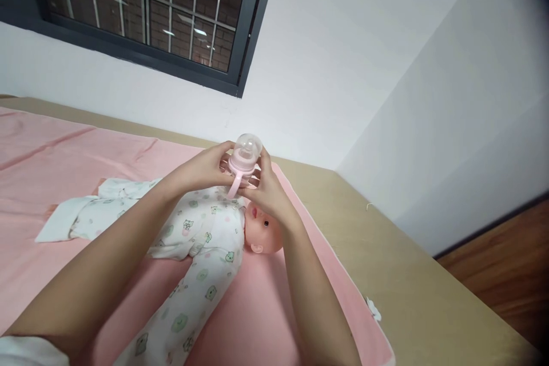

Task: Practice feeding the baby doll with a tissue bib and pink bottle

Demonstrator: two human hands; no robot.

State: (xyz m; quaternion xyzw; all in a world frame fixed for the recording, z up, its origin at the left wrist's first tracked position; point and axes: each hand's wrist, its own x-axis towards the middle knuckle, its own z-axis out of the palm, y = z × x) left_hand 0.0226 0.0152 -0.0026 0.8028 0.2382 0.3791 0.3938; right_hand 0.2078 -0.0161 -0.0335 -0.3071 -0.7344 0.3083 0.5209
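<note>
A pink baby bottle [242, 161] with a clear dome cap is held upright above a baby doll [201, 246]. My left hand [210, 167] grips the bottle's left side, fingers curled round it. My right hand [265, 187] wraps its right side, fingers pressed against the pink collar and handle. The doll lies on its back on a pink blanket [51, 160], dressed in a white printed sleepsuit, its head [263, 231] just below my right wrist.
The blanket covers a beige mattress [386, 251] that runs to the white walls. A barred dark-framed window [141, 6] is above at the left. A small white scrap [374, 310] lies by the blanket's right edge. Wooden floor [506, 263] shows at the right.
</note>
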